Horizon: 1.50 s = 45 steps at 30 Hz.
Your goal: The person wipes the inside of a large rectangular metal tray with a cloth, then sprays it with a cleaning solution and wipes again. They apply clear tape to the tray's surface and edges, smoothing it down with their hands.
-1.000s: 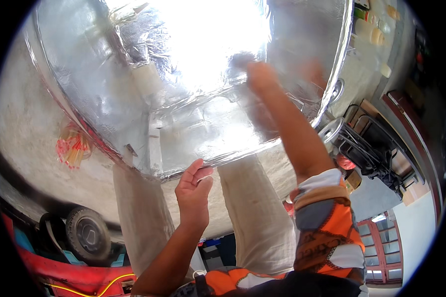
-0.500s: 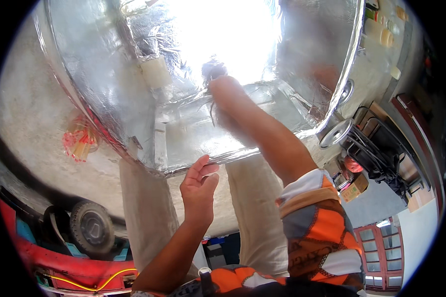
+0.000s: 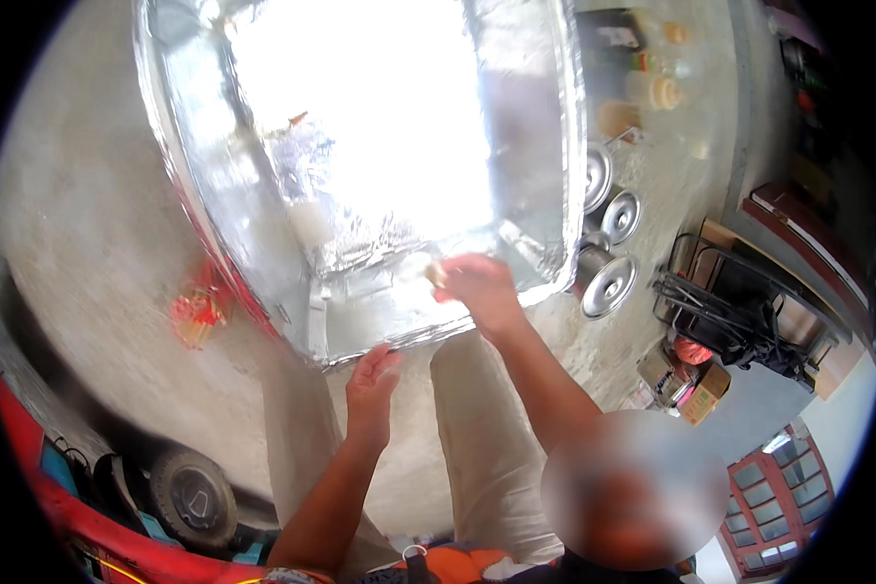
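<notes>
Retreat of bare right hand (image 3: 485, 292) from deep inside open silver-foil-lined rectangular box (image 3: 360, 326) toward near wall, fingertips pinched on small pale blurry scrap (image 3: 436, 275) there; work probably closer in now. Bare left hand (image 3: 368, 391): fingers loosely apart, at near rim, contact unclear.

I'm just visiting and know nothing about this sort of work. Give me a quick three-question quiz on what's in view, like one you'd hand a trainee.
1. Multiple choice: what colour is the shiny lining of the open box?
a) red
b) silver
c) black

2. True or false: the round-lidded metal containers stand to the left of the box.

3. Short answer: which is over the inside of the box, the left hand or the right hand?

Key:
1. b
2. False; they stand to its right.
3. The right hand; the left is at the box's near edge.
</notes>
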Motion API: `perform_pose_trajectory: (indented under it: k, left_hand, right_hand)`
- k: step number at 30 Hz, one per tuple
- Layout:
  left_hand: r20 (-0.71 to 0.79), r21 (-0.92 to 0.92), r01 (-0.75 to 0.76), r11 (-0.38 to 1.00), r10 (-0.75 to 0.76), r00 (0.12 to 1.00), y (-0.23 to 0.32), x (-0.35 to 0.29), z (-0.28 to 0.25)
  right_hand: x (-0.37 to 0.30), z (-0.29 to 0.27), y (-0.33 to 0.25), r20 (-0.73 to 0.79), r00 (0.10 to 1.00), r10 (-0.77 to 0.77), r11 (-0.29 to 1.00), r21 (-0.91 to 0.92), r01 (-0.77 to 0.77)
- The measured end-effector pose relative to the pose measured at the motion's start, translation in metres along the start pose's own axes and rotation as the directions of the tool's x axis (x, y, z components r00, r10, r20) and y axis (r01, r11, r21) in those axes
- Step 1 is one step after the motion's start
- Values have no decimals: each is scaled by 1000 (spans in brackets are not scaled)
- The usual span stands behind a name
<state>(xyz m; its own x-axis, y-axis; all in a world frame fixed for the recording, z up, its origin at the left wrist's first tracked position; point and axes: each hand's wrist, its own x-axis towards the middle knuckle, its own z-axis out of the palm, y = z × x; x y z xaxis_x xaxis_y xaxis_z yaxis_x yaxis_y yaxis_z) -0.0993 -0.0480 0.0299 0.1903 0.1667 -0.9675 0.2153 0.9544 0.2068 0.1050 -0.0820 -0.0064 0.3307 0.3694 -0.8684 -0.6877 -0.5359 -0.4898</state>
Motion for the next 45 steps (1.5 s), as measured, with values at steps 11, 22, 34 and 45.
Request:
perform_pose_trajectory:
  k: [11, 22, 34, 45]
  left_hand:
    - [98, 122, -112, 986, 100, 990, -6, -44, 22]
    - [-164, 80, -100, 992, 112, 980, -45, -139, 63]
    - [-126, 36, -231, 972, 234, 964, -105, -204, 112]
    - [-301, -200, -382, 902, 315, 900, -222, -302, -6]
  right_hand:
    - [-155, -175, 14, -517, 855, -44, 983, 131, 130]
    - [-170, -393, 55, -730, 605, -318, 902, -430, -44]
    - [-186, -430, 26, -546, 592, -593, 667, -745, -19]
    - [-275, -341, 39, -268, 838, -475, 816, -492, 305]
